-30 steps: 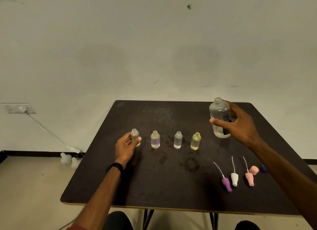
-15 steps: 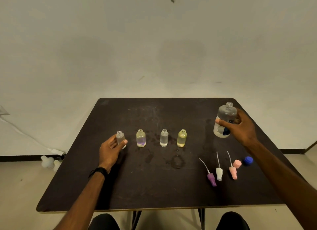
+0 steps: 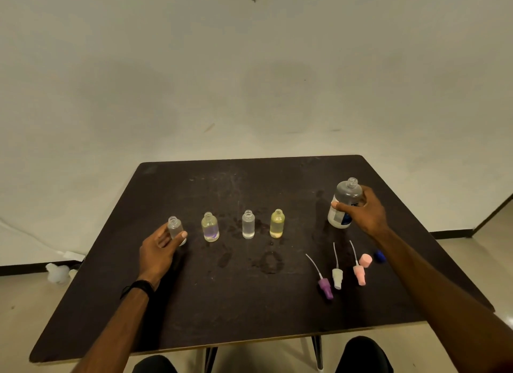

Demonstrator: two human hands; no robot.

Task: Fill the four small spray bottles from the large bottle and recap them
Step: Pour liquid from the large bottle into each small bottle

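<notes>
On the worktop (image 3: 249, 311): four small bottles, all uncapped — (image 3: 175, 228), (image 3: 210, 227), (image 3: 248, 224), (image 3: 277, 223). One large bottle (image 3: 345, 203) near the right edge. Three spray heads with tubes: purple (image 3: 325, 288), white (image 3: 337, 277), pink (image 3: 360, 274). One pink cap (image 3: 365, 260). One blue cap (image 3: 379, 256).

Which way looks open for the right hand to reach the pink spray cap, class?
Probably straight back toward the person: the right hand grips the large bottle, which it must release first; nothing lies between it and the pink spray cap.
</notes>
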